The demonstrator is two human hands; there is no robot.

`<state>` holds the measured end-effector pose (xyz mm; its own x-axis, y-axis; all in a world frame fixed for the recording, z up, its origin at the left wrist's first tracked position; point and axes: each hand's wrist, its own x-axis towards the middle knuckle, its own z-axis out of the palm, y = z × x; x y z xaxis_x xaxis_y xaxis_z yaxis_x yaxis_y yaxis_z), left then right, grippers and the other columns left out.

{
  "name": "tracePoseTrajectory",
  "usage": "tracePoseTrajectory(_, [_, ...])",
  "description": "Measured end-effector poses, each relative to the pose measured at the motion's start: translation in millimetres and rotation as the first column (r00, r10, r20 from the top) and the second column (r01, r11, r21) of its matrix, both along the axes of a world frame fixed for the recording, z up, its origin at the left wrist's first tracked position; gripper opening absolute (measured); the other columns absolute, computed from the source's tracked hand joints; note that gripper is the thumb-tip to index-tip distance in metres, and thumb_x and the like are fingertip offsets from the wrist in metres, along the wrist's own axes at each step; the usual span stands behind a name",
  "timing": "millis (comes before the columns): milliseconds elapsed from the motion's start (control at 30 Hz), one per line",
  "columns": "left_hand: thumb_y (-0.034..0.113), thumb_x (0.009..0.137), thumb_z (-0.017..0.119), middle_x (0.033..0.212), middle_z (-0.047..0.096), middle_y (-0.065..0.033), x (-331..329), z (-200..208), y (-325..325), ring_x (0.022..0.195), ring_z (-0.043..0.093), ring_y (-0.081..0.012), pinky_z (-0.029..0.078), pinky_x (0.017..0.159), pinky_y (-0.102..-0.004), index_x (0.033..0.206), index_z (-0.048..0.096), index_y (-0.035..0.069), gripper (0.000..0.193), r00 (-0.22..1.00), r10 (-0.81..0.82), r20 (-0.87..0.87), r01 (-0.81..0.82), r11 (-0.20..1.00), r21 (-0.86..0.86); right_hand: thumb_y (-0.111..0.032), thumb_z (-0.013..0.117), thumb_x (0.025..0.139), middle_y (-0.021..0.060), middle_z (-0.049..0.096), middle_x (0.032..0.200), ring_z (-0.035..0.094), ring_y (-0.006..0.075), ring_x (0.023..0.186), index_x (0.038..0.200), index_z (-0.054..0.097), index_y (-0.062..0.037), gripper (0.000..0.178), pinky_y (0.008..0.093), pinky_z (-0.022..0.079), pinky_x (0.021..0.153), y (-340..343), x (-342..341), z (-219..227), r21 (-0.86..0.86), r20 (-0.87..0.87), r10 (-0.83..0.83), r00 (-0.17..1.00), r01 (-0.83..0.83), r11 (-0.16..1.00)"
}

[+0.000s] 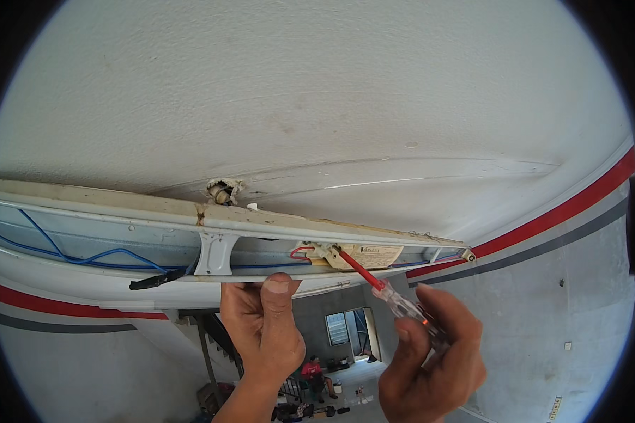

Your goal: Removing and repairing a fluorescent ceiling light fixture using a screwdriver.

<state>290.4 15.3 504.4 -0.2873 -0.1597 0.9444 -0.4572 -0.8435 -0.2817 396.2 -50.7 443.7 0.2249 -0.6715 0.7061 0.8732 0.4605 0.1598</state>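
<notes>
Screwdriver at open ceiling light fitting [212, 222]

Right hand [430, 359] pinches screwdriver [384, 289]; left hand [264, 328] thumb presses fitting's rim. Tip possibly touches wiring; a slip risks shock.

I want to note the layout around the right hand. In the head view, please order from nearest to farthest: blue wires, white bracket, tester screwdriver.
1. Tester screwdriver, held in the right hand.
2. White bracket, centre of the fixture, up-left.
3. Blue wires, far left inside the fixture.

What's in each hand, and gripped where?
Right hand holds a screwdriver by its clear handle. Left hand grips the light fixture by its lower edge.
</notes>
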Motion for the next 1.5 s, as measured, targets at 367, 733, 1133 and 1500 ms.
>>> tracePoseTrajectory(367, [0.02,0.091,0.06,0.094,0.058,-0.0087,-3.5,-0.3,3.1,0.084,0.054,-0.0105,0.048,0.08,-0.0261,0.106,0.046,-0.004,0.032,1.0,0.023,-0.018,-0.024,1.0,-0.016,-0.003,0.06,0.085,0.0094,0.058,0.085,0.057,0.0228,0.068,0.112,0.062,-0.0068,0.027,0.0319,0.048,0.06,-20.0,11.7,-4.9,-0.358,0.059,-0.174,0.983,0.184,0.915])
tracePoseTrajectory(733, [0.023,0.09,0.061,0.086,0.057,-0.0069,-1.5,0.2,1.3,0.078,0.056,-0.0096,0.05,0.075,-0.026,0.099,0.047,-0.002,0.03,0.998,0.046,0.039,-0.046,0.999,-0.005,-0.007,0.062,0.085,0.0088,0.054,0.073,0.05,0.0214,0.056,0.105,0.061,-0.002,0.021,0.0311,0.041,0.049,2.4,12.8,-10.0,-0.2,0.11,-0.092,0.99,0.113,0.973])
tracePoseTrajectory(1133, [0.02,0.091,0.06,0.095,0.056,-0.0079,-6.2,-0.5,2.0,0.084,0.057,-0.0127,0.05,0.08,-0.0318,0.102,0.046,0.0,0.027,0.999,-0.017,0.027,0.017,1.0,0.019,-0.007,0.069,0.074,0.0063,0.042,0.067,0.045,0.0205,0.056,0.104,0.062,0.0001,0.031,0.0311,0.038,0.048,5.3,15.8,1.0,-0.196,0.166,-0.05,0.985,0.082,0.977])
tracePoseTrajectory(1500, [0.023,0.091,0.061,0.091,0.057,-0.0069,-5.1,-1.3,-1.2,0.081,0.055,-0.0102,0.049,0.08,-0.0287,0.101,0.047,-0.001,0.029,1.0,0.003,0.003,-0.003,1.0,0.008,-0.011,0.066,0.081,0.0034,0.047,0.064,0.048,0.0169,0.05,0.099,0.062,-0.0087,0.019,0.0299,0.039,0.045,-80.8,-8.5,18.2,-0.734,-0.265,0.433,0.861,-0.471,0.489])
